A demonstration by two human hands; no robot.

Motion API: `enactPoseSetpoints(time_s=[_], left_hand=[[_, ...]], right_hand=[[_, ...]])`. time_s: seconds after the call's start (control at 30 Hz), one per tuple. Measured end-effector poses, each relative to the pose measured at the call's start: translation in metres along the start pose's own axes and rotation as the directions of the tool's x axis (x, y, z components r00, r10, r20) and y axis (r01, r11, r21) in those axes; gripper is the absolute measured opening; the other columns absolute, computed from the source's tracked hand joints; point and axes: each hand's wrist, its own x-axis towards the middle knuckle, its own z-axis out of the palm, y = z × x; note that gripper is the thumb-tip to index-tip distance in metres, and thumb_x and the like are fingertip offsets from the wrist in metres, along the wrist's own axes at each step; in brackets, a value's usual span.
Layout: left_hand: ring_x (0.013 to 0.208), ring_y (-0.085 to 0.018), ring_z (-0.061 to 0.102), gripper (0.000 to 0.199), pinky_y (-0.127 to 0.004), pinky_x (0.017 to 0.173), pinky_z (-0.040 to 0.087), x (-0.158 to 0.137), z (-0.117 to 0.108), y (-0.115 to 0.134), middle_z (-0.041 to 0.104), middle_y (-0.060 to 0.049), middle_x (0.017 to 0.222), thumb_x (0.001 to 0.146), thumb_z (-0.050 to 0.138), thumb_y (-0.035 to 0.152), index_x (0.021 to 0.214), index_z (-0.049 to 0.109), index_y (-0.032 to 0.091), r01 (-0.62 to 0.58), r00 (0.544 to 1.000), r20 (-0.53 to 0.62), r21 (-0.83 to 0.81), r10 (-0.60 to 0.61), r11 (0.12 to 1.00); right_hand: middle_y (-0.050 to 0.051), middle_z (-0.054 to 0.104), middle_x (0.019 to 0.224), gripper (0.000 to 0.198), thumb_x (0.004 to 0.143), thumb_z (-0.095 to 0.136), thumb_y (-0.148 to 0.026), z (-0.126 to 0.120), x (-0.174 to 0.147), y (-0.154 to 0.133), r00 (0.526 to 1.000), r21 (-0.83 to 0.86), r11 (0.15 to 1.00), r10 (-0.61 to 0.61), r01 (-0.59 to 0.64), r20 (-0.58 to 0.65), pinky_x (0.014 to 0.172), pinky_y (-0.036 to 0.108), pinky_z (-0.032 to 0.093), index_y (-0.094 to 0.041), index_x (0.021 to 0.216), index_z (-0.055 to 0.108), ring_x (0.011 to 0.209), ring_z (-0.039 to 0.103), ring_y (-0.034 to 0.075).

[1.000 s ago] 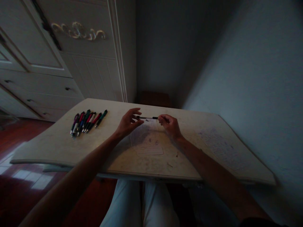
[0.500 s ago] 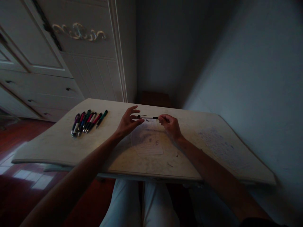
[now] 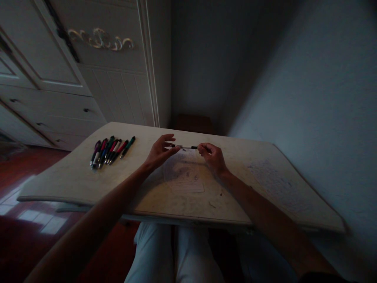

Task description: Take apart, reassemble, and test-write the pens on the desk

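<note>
A slim white-and-black pen (image 3: 187, 147) is held level above the table, stretched between my two hands. The thumb and fingers of my left hand (image 3: 160, 151) close on its clip end. At the other end, the curled fingers of my right hand (image 3: 212, 157) grip the dark part, hiding its tip. Beneath the hands lies a sheet of paper (image 3: 185, 179) with faint printing or drawing on it. To the left of my left hand, several pens (image 3: 110, 151) in purple, red, green, blue, white and black lie side by side on the tabletop.
The pale table (image 3: 147, 204) has worn, stained patches and blue handwriting (image 3: 277, 182) on its right side. A white cabinet (image 3: 118, 90) with a scrolled ornament rises behind it at left. A bluish wall (image 3: 318, 98) borders the right side.
My left thumb and index finger have drawn closer together around the pen's clip end. The right hand keeps its grip, and the view has shifted slightly.
</note>
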Motion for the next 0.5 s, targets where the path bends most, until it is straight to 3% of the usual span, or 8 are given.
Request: enactPoseSetpoints(time_s=[0.1, 0.17, 0.3, 0.4, 0.47, 0.5], left_hand=[[0.06, -0.012, 0.06, 0.039, -0.023, 0.054, 0.047, 0.0002, -0.0018, -0.0002, 0.064, -0.004, 0.069, 0.087, 0.059, 0.052, 0.083, 0.066, 0.014, 0.053, 0.997, 0.044, 0.108, -0.058, 0.993], [0.054, -0.011, 0.055, 0.039, -0.023, 0.052, 0.046, 0.0006, -0.0032, -0.0021, 0.06, -0.002, 0.059, 0.089, 0.057, 0.049, 0.072, 0.063, 0.015, 0.037, 0.994, 0.094, 0.163, -0.052, 0.986], [0.075, -0.016, 0.065, 0.025, -0.026, 0.063, 0.052, 0.001, -0.0038, -0.005, 0.069, -0.005, 0.084, 0.076, 0.072, 0.037, 0.089, 0.066, 0.017, -0.084, 0.994, 0.083, 0.15, 0.072, 0.985], [0.096, -0.021, 0.066, 0.054, -0.029, 0.071, 0.055, 0.0008, -0.0025, -0.0042, 0.066, -0.011, 0.113, 0.067, 0.081, 0.035, 0.113, 0.06, 0.018, -0.13, 0.99, 0.059, 0.094, 0.124, 0.987], [0.093, -0.02, 0.067, 0.066, -0.027, 0.068, 0.054, 0.0008, -0.0018, -0.0038, 0.064, -0.012, 0.116, 0.065, 0.082, 0.039, 0.122, 0.055, 0.018, -0.111, 0.994, 0.014, 0.078, 0.11, 0.991], [0.086, -0.018, 0.067, 0.061, -0.026, 0.064, 0.053, 0.0009, -0.0016, -0.0039, 0.066, -0.011, 0.108, 0.07, 0.079, 0.044, 0.12, 0.056, 0.017, -0.087, 0.996, -0.005, 0.085, 0.088, 0.993]], right_hand=[[0.004, 0.065, 0.074, 0.025, 0.085, 0.06, -0.04, 0.0003, -0.0001, 0.0001, 1.0, -0.004, 1.0, -0.012, 0.012, -0.002, 0.069, 0.03, 0.045, -0.017, 0.08, 0.068, 0.07, 0.057, 0.017], [0.004, 0.066, 0.075, 0.025, 0.085, 0.06, -0.04, 0.0002, -0.0001, 0.0004, 1.0, -0.006, 1.0, -0.017, 0.017, -0.001, 0.07, 0.03, 0.045, -0.017, 0.081, 0.068, 0.071, 0.057, 0.017], [0.004, 0.066, 0.076, 0.025, 0.085, 0.06, -0.041, -0.0005, -0.0001, 0.0007, 1.0, -0.009, 1.0, -0.005, 0.005, 0.004, 0.071, 0.031, 0.046, -0.017, 0.081, 0.069, 0.071, 0.058, 0.017], [0.005, 0.067, 0.076, 0.025, 0.086, 0.06, -0.041, -0.0005, 0.0003, 0.0008, 1.0, -0.011, 1.0, 0.002, -0.002, -0.003, 0.07, 0.031, 0.046, -0.018, 0.081, 0.069, 0.072, 0.058, 0.018], [0.005, 0.067, 0.076, 0.026, 0.085, 0.06, -0.042, -0.0003, 0.0005, 0.0013, 1.0, -0.014, 1.0, -0.002, 0.002, -0.005, 0.071, 0.031, 0.047, -0.018, 0.081, 0.069, 0.072, 0.058, 0.018], [0.005, 0.067, 0.076, 0.026, 0.085, 0.06, -0.042, -0.0001, 0.0006, 0.0016, 1.0, -0.014, 1.0, -0.003, 0.003, -0.005, 0.071, 0.031, 0.047, -0.018, 0.081, 0.069, 0.072, 0.059, 0.018]])
